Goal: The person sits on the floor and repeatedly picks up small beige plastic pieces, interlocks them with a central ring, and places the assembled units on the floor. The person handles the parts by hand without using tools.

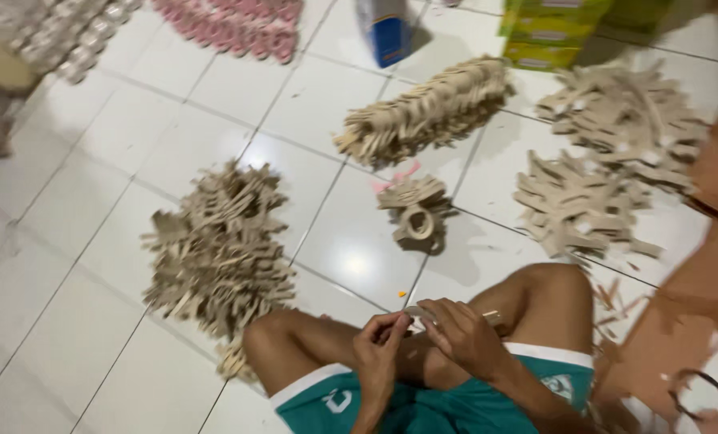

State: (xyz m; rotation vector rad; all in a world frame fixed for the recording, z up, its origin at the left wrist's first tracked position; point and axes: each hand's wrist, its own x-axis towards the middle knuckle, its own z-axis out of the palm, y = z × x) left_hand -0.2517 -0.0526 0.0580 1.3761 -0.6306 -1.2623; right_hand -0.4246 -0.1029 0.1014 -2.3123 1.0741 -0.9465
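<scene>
Shorts [423,406]: teal with a white hem, filling the bottom edge; the person is sitting cross-legged on the floor [102,321].
Left hand [377,354]: fingers are curling in and pinching the near end of a thin pale strip [417,313], just above the lap.
Right hand [463,336]: closing around the same strip from the other side; knuckles are facing up, fingers bent over it.
Strip: lying between the two hands, over the crossed legs; blur is hiding its exact shape.
Left pile [218,249]: tan cardboard pieces are heaping beside the left knee, touching it at the lower end.
Middle bundle [413,210]: a small stack with a ring-shaped piece is lying ahead of the hands, a pink scrap [397,178] at its top edge.
Long stack [427,108]: pieces are lying packed in a slanted row, further out.
Right piles [600,161]: two loose heaps are spreading near the right knee.
Far edge: a blue carton [384,30], green boxes [553,28] and pink items [238,24] are standing along the top.
</scene>
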